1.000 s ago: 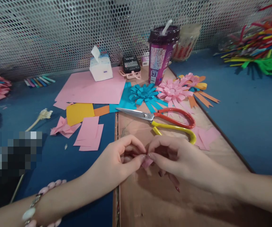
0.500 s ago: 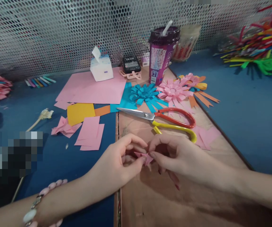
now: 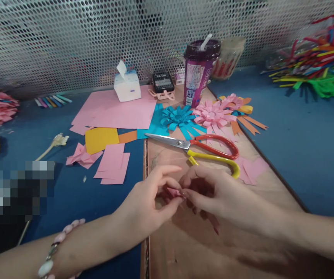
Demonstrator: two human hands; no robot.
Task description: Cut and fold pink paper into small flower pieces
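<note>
Between the fingertips of both hands is a small folded piece of pink paper (image 3: 174,192), mostly covered by the fingers. My left hand (image 3: 151,201) pinches it with thumb and fingers from the left. From the right, my right hand (image 3: 213,192) pinches the same paper at its edge, thumb and index finger together. Just beyond the hands lie scissors (image 3: 181,143) with one red and one yellow handle, blades toward the left. Pink paper rectangles (image 3: 113,164) rest left of them, beside a crumpled pink paper piece (image 3: 84,155).
Farther back are a blue paper flower (image 3: 178,115), a pink paper flower (image 3: 213,112), a purple lidded cup (image 3: 197,75), a phone (image 3: 162,82) and a tissue pack (image 3: 128,87) on pink sheets (image 3: 105,112). Colourful pipe cleaners (image 3: 315,66) lie at right. A perforated metal panel (image 3: 82,42) closes the back.
The fingertips have closed in on the pink paper, so less of it shows. My left hand has shifted slightly right. The whole view has moved a little.
</note>
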